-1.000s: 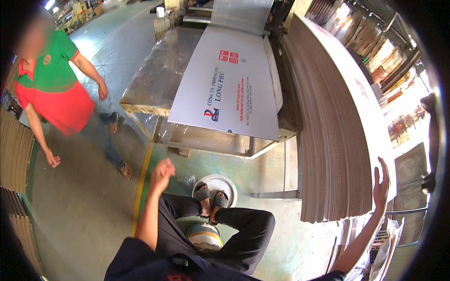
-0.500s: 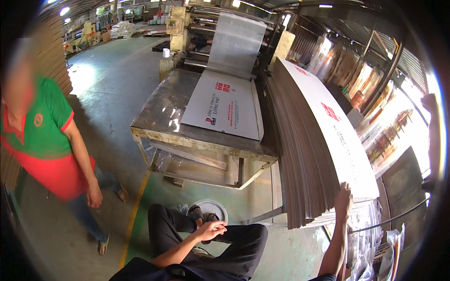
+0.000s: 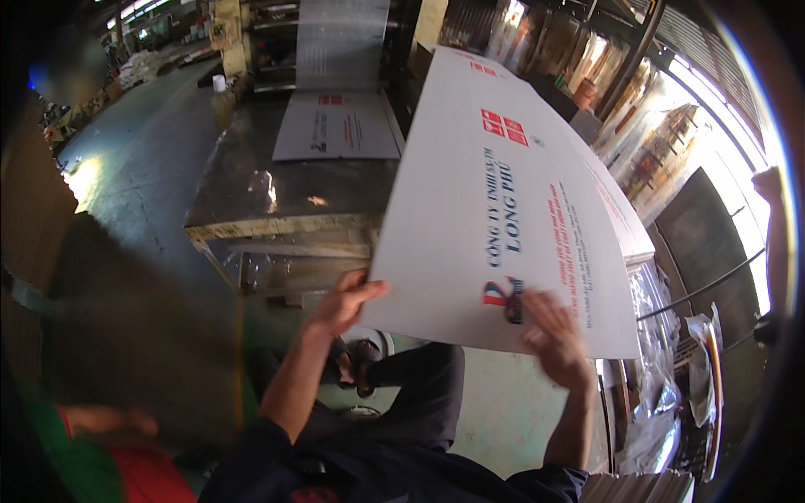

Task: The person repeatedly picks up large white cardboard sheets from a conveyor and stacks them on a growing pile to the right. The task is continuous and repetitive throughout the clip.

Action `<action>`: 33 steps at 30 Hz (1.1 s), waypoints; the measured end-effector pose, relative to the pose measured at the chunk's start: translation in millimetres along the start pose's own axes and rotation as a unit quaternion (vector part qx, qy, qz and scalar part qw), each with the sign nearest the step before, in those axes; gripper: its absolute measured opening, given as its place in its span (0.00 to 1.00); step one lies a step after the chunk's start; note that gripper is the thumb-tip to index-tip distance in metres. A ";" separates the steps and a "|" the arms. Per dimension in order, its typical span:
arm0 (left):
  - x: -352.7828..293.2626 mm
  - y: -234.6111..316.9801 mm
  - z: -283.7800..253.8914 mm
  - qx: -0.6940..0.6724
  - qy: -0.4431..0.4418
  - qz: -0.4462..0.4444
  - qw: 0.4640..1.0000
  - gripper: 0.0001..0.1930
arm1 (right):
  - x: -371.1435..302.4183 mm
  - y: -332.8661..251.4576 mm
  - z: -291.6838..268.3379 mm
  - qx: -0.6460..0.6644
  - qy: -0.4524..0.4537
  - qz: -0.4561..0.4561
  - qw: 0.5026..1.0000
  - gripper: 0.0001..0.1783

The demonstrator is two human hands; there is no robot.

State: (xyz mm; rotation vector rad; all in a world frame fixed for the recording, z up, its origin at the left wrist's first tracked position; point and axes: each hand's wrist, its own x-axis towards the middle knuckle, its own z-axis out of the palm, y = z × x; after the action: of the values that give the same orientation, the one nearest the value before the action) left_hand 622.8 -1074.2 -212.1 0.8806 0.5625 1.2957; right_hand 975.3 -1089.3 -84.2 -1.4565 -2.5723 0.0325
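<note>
A large white cardboard sheet (image 3: 444, 226) with red and dark-blue print slants in front of me, its near edge above my lap. My left hand (image 3: 338, 303) grips its near left corner, thumb on top and fingers at the edge. Over the near edge, toward the right, my right hand (image 3: 558, 339) lies on the printed face with fingers stretched out, blurred by motion. Part of the stack of sheets (image 3: 642, 250) shows beyond the right edge; the held sheet hides most of it.
A metal worktable (image 3: 314, 193) stands ahead on the left, bearing another printed sheet (image 3: 369, 134) below the machine's rollers (image 3: 274, 54). Crumpled clear plastic (image 3: 654, 402) lies at the right. At the lower left is a co-worker's green and red shirt (image 3: 105, 457).
The sheet has come up off the stack and leftward over my lap. My left hand has left my lap and taken its corner. The co-worker has moved nearer, to the lower left.
</note>
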 end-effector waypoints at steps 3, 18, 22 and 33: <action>-41.5 -12.0 -57.1 0.020 -0.003 -0.039 0.999 0.16 | -31.9 78.4 -9.8 -0.356 -0.012 0.247 0.901 0.33; -227.7 -81.4 -81.6 0.152 0.361 -0.011 0.920 0.23 | -58.3 90.5 209.4 0.141 0.108 0.378 0.908 0.36; -237.0 -105.4 -75.6 0.230 0.400 0.015 0.887 0.26 | -24.0 121.5 263.0 0.215 0.064 0.294 0.929 0.37; -293.8 -167.0 -74.5 0.194 0.403 0.001 0.895 0.45 | -51.6 88.4 262.3 0.169 -0.038 0.317 0.932 0.35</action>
State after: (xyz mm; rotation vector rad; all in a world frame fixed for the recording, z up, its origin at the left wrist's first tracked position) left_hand 598.5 -1346.7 -424.0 0.6221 1.5145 1.5622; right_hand 1031.3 -1068.6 -359.3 -2.0774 -1.8959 0.5935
